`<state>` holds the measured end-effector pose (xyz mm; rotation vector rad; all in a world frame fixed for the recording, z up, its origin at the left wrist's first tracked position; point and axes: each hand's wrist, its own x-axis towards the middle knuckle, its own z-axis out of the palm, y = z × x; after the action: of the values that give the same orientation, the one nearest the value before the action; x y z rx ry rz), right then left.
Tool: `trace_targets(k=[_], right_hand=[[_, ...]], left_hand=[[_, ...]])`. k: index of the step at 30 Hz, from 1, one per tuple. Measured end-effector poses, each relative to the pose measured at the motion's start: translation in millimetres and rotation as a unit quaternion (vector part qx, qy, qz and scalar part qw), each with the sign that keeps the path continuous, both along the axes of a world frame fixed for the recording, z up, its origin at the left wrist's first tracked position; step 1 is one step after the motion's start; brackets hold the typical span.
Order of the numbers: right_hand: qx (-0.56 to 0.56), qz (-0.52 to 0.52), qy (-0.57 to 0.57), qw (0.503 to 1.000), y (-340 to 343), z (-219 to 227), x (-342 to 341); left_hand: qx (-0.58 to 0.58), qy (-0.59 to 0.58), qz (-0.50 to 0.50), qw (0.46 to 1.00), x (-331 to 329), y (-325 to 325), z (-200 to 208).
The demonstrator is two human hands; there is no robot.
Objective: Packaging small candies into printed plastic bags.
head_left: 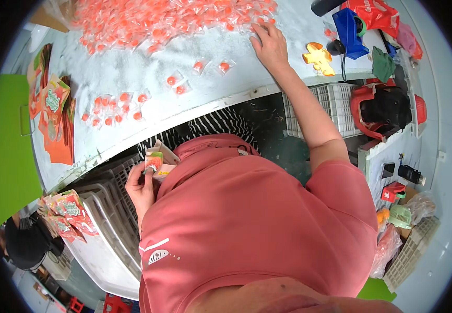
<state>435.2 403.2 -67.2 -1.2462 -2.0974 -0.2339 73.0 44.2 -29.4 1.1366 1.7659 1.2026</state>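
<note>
My left hand (141,187) is closed round a small printed carton or pouch (162,160) in red, green and white, held upright against my shirt below the table edge. Its top looks open, but what is inside cannot be seen. Far out over the table, my right hand (270,48) has its fingers stretched to the lower right edge of a big heap of clear-wrapped orange-red sweets (147,23). The fingertips touch or nearly touch the wrapped pieces there. A few single sweets (224,66) lie between the heap and me, and a loose cluster (116,108) sits nearer on the left.
Stacks of flat printed pouches (56,117) stand at the table's left end, more pouches (72,211) on white stacked trays (106,245). A yellow cut-out (319,58), blue dispenser (352,34) and green cloth (382,65) lie right. White crates (330,107) stand under the table.
</note>
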Motion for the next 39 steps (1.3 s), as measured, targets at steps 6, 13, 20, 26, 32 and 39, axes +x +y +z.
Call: trace_targets(k=[6, 13, 20, 26, 32, 39], right_hand=[[-0.077, -0.013, 0.034, 0.996, -28.2, -0.4, -13.1], [-0.151, 0.068, 0.087, 0.982, -81.2, 17.6, -57.3], [-0.145, 0.161, 0.095, 0.972, -87.2, 13.2, -82.3], [-0.118, 0.136, 0.107, 0.978, -43.5, 9.9, -79.7], [-0.192, 0.176, 0.129, 0.957, -47.7, 12.0, -91.0], [-0.165, 0.264, -0.027, 0.95, -94.7, 15.4, -141.4]], left_hand=[[-0.004, 0.0, 0.008, 1.0, 0.5, -1.7, 0.6], [-0.01, 0.011, 0.017, 1.0, 5.6, 7.4, 11.3], [-0.012, 0.011, 0.036, 0.999, 7.5, 3.1, 12.4], [-0.01, 0.002, 0.032, 0.999, 5.7, 0.8, 11.0], [-0.04, -0.015, 0.04, 0.998, 3.9, -3.6, 13.0], [-0.02, 0.022, 0.027, 0.999, 5.3, -1.5, 19.9]])
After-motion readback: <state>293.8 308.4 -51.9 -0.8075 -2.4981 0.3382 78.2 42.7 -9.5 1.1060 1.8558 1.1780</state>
